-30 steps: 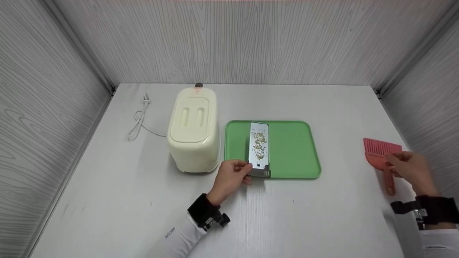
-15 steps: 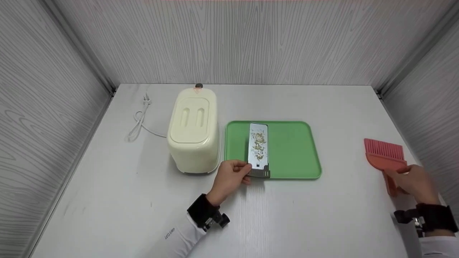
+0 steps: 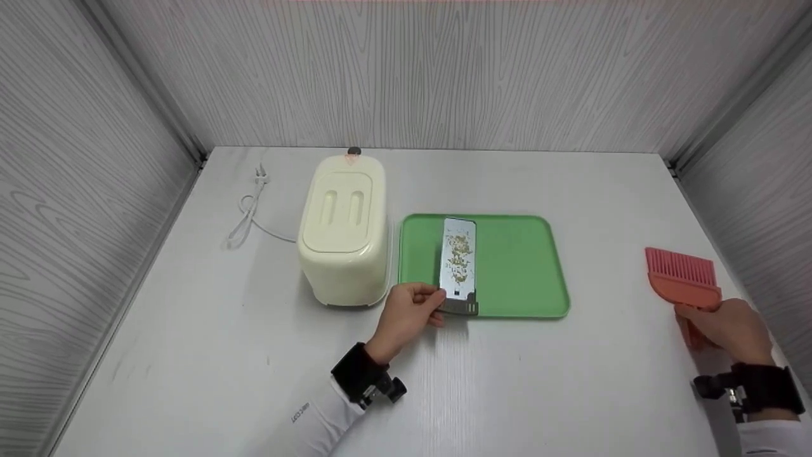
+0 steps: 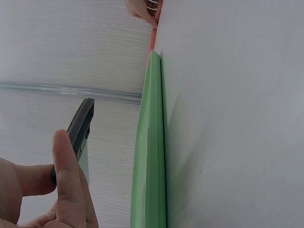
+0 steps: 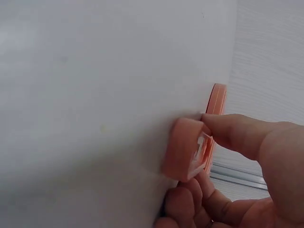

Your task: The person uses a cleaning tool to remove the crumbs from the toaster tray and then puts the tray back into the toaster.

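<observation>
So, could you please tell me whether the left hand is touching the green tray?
Apart: the left wrist view shows a strip of pale wall between the left hand and the green tray.

On the tabletop (image 3: pixel 507 393), the toaster (image 3: pixel 342 222) is standing just left of the serving tray (image 3: pixel 520 266), its cord (image 3: pixel 251 219) trailing farther left. The crumb tray (image 3: pixel 462 225) is hanging above the serving tray's left half, with crumbs (image 3: pixel 458 254) lying on it. The brush (image 3: pixel 684 279) is occupying the far right.

Soft even light, faint shadows, sheen on tabletop (image 3: pixel 482 387), hazy right wrist view
</observation>
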{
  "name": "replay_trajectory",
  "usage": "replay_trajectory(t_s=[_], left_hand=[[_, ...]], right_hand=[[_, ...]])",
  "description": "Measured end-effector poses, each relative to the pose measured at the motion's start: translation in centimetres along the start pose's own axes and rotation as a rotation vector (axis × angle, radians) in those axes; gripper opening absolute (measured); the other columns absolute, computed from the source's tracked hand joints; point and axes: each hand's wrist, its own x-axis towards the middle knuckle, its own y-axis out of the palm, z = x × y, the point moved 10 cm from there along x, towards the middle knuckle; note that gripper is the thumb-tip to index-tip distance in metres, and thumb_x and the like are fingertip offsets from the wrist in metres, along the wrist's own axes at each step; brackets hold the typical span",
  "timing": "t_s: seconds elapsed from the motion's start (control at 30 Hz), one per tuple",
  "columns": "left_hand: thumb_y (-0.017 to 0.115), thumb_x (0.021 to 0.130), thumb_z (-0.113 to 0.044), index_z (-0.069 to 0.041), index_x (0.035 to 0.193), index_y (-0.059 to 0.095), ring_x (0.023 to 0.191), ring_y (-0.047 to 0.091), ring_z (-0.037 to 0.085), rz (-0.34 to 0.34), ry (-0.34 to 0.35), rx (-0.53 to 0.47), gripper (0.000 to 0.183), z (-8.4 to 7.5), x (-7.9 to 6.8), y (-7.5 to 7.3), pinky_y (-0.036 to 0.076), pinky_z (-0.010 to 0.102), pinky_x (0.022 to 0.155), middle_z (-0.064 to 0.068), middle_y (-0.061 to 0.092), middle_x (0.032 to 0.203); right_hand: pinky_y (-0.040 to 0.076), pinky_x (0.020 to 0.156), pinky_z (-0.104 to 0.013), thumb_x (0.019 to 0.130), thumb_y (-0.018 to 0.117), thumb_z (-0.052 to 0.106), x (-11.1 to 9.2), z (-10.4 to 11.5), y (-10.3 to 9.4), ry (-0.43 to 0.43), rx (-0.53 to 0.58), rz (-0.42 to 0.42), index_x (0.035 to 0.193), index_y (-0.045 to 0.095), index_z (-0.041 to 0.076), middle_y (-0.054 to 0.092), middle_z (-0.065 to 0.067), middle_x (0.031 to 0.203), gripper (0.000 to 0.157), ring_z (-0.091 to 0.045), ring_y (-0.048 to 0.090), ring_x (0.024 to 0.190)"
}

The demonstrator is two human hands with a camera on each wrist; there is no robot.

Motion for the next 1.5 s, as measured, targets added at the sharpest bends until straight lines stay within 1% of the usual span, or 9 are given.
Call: replay_trajectory(t_s=[0.13,0.3,0.53,0.6,0.8,0.97,1.07,1.33,1.5], left_hand=[[0.067,0.100,-0.006,0.013,0.114,0.067,0.063,0.070,0.014,0.003,-0.006,-0.004,0.023,0.2,0.0,0.0,0.066,0.032,0.067,0.017,0.073,0.092],[0.066,0.100,-0.005,0.014,0.114,0.067,0.063,0.070,0.014,0.007,0.000,-0.014,0.023,0.1,0.0,0.0,0.066,0.032,0.067,0.019,0.074,0.094],[0.066,0.100,-0.005,0.014,0.113,0.067,0.062,0.070,0.014,0.004,0.004,-0.016,0.023,-0.2,0.0,0.0,0.066,0.032,0.067,0.018,0.074,0.094],[0.067,0.100,-0.006,0.014,0.113,0.067,0.062,0.070,0.014,0.000,-0.001,-0.014,0.023,-0.1,0.0,-0.1,0.066,0.032,0.067,0.018,0.073,0.094],[0.067,0.100,-0.006,0.014,0.114,0.067,0.063,0.071,0.015,-0.002,-0.007,-0.006,0.024,0.0,0.1,-0.1,0.066,0.032,0.067,0.021,0.073,0.096],[0.067,0.100,-0.005,0.014,0.114,0.066,0.064,0.071,0.015,0.002,-0.004,-0.004,0.024,0.1,0.1,-0.2,0.066,0.032,0.067,0.022,0.073,0.097],[0.066,0.100,-0.005,0.014,0.114,0.067,0.064,0.071,0.015,0.002,-0.004,-0.010,0.024,0.0,0.1,-0.2,0.066,0.032,0.067,0.022,0.073,0.096],[0.065,0.100,-0.002,0.015,0.115,0.066,0.074,0.074,0.029,0.008,-0.025,-0.057,0.023,0.1,0.0,0.0,0.067,0.034,0.070,0.018,0.072,0.095],[0.065,0.100,-0.001,0.015,0.115,0.065,0.070,0.073,0.022,0.004,-0.030,-0.060,0.023,0.2,0.0,0.0,0.067,0.033,0.070,0.020,0.071,0.096]], right_hand=[[0.040,0.048,-0.031,0.095,0.063,0.055,0.0,-0.1,-0.3,0.026,0.051,-0.009,0.075,0.059,0.002,0.056,-0.003,0.061,0.056,-0.019,0.052,0.057],[0.039,0.045,-0.031,0.098,0.062,0.049,0.1,0.0,-0.6,-0.011,0.101,-0.012,0.079,0.054,0.002,0.051,-0.002,0.059,0.051,-0.018,0.050,0.055],[0.036,0.046,-0.030,0.102,0.056,0.051,0.5,-0.4,-0.3,-0.011,0.190,0.048,0.076,0.050,0.006,0.046,0.000,0.058,0.052,-0.016,0.046,0.053],[0.039,0.048,-0.030,0.102,0.052,0.054,0.6,-0.4,-0.2,-0.004,0.209,0.052,0.082,0.051,0.004,0.046,0.000,0.060,0.054,-0.015,0.048,0.056],[0.050,0.055,-0.029,0.107,0.040,0.052,0.9,0.0,-0.3,-0.019,0.279,0.041,0.122,0.051,-0.015,0.058,-0.002,0.078,0.070,-0.013,0.053,0.065],[0.049,0.054,-0.028,0.108,0.038,0.046,1.0,0.5,-0.1,-0.006,0.361,0.057,0.106,0.053,-0.005,0.055,0.003,0.073,0.053,-0.011,0.050,0.062],[0.050,0.055,-0.028,0.108,0.038,0.046,1.0,0.7,-0.1,0.011,0.398,0.054,0.105,0.053,-0.001,0.053,0.005,0.073,0.049,-0.011,0.050,0.062],[0.055,0.060,-0.028,0.108,0.039,0.039,0.7,1.6,-0.4,0.008,0.440,-0.005,0.119,0.056,-0.006,0.059,0.006,0.083,0.049,-0.012,0.054,0.070],[0.056,0.063,-0.026,0.109,0.035,0.041,0.3,2.9,-0.6,-0.002,0.415,-0.017,0.137,0.049,-0.012,0.059,0.000,0.096,0.062,-0.013,0.054,0.080]])
